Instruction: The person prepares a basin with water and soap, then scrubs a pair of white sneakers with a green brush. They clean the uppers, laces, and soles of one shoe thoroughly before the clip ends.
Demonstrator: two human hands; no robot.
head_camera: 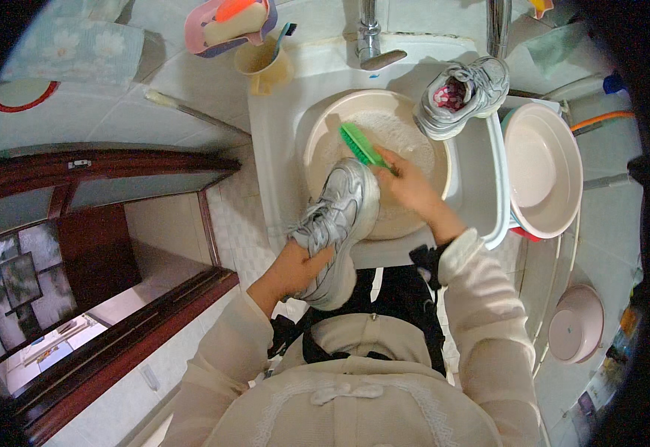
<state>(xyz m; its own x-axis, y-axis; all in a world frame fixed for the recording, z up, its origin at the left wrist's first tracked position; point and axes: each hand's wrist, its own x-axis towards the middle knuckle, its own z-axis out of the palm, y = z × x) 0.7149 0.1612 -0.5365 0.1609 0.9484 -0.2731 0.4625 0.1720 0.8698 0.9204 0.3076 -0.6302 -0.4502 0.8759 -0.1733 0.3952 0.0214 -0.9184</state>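
My left hand [302, 265] is inside or around the heel end of a silver-grey sneaker [336, 207], its thumb over the opening. The shoe's toe tilts over the near left part of a cream plastic basin [448, 179] that stands in the sink. Cloudy, sudsy water [397, 131] lies in the basin. In my right hand [406, 181] is a green scrub brush [358, 144], held above the water just beyond the shoe's toe. A second sneaker [462, 98], with a pink patterned inside, rests on the sink's right back rim.
Behind the white sink [277, 128] is a chrome faucet [368, 42]. A yellow mug [263, 64] holding a toothbrush stands at the back left, near a soap dish [230, 25]. Stacked basins [545, 170] are at the right; a dark red door frame [135, 385] is at the left.
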